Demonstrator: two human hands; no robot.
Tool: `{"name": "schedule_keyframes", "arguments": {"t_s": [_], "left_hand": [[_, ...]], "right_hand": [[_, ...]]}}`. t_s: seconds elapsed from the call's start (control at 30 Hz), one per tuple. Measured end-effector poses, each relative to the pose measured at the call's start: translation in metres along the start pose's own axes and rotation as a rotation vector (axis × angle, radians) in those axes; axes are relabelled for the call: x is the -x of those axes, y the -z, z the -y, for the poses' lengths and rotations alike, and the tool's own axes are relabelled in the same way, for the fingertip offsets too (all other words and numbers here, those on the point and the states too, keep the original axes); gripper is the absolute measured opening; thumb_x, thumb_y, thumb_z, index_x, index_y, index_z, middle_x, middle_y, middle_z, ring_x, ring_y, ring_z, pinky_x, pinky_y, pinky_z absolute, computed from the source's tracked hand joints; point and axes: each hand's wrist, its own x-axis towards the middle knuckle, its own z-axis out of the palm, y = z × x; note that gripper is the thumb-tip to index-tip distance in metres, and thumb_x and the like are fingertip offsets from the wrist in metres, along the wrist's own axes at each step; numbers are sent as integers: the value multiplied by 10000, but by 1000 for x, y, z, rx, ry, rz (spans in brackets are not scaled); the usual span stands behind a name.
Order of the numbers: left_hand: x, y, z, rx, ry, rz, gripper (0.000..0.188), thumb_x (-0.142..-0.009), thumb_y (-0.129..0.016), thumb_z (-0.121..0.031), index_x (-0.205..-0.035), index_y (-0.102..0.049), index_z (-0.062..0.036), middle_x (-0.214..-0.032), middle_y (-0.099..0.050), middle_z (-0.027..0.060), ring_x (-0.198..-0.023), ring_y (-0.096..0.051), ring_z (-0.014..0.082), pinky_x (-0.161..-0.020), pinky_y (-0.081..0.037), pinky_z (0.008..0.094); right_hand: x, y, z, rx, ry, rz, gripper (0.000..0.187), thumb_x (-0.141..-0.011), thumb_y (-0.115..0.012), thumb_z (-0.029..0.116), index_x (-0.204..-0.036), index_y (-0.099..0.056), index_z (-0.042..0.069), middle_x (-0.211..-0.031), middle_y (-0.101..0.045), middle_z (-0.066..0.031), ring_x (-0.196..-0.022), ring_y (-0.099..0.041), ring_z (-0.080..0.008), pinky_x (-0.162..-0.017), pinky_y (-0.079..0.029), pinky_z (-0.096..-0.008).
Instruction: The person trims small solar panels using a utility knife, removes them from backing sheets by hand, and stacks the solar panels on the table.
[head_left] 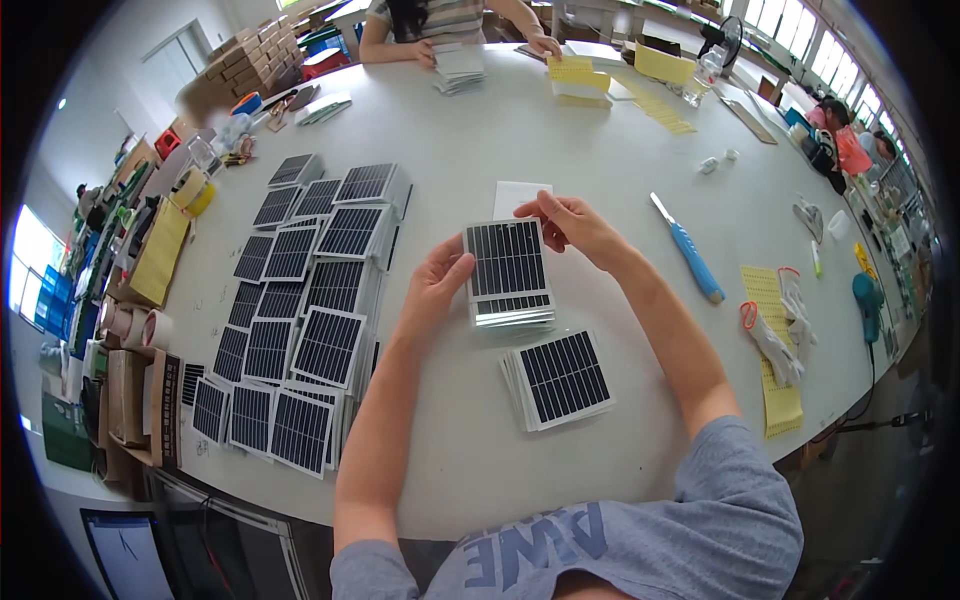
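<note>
My left hand [440, 278] grips the left edge of a small solar panel [505, 258], its thumb on the dark striped face. The panel is raised over a stack of like panels [514, 312], whose glossy edges show below it. At the panel's top right corner, my right hand [575, 228] has its fingers curled and pinched; anything between them is too small to make out. Closer to me lies a second pile of solar panels [564, 378], slightly fanned. A white card-like piece [520, 194] lies just beyond my right fingertips.
Many stacked solar panels [300, 345] cover the table's left side. To the right lie a blue-handled knife [688, 250], white gloves [775, 345] and a yellow label strip [783, 400]. Across the table, a person in a striped top handles pale stacked pieces [459, 68] and a yellow sheet [578, 80].
</note>
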Motion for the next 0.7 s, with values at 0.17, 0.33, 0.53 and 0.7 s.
{"name": "schedule_keyframes", "arguments": {"t_s": [0.17, 0.33, 0.53, 0.7], "left_hand": [[4, -2, -4, 4, 24, 5, 446, -990, -588, -190, -1393, -494, -21, -1215, -634, 56, -1139, -569, 125, -1036, -411, 292], [2, -6, -4, -19, -12, 17, 458, -986, -599, -203, -1393, -495, -22, -1204, -636, 62, -1122, -576, 121, -1019, -426, 290], [-2, -1, 1, -96, -1, 11, 479, -971, -613, -186, -1396, -486, -8, -1217, -629, 72, -1116, -585, 133, -1004, -444, 285], [5, -4, -16, -143, 97, 68, 573, -934, -648, -135, -1438, -423, 17, -1335, -551, 102, -1162, -564, 165, -1001, -455, 290]], "right_hand": [[7, -21, 11, 546, 374, -172, 283, -938, -663, 316, -962, -694, 36, -725, -574, 24, -654, -484, -70, -626, -431, -226], [6, -20, 17, 498, 167, -209, 227, -907, -688, 234, -860, -697, 12, -732, -625, 0, -719, -535, -61, -661, -454, -249], [-5, 38, 0, 465, 148, -309, 282, -954, -626, 290, -978, -698, 19, -820, -656, -34, -770, -577, -102, -709, -468, -259], [64, 100, 4, 1558, -240, -716, 418, -911, -650, 416, -1082, -700, 38, -1114, -671, -177, -1014, -653, -307, -843, -512, -400]]}}
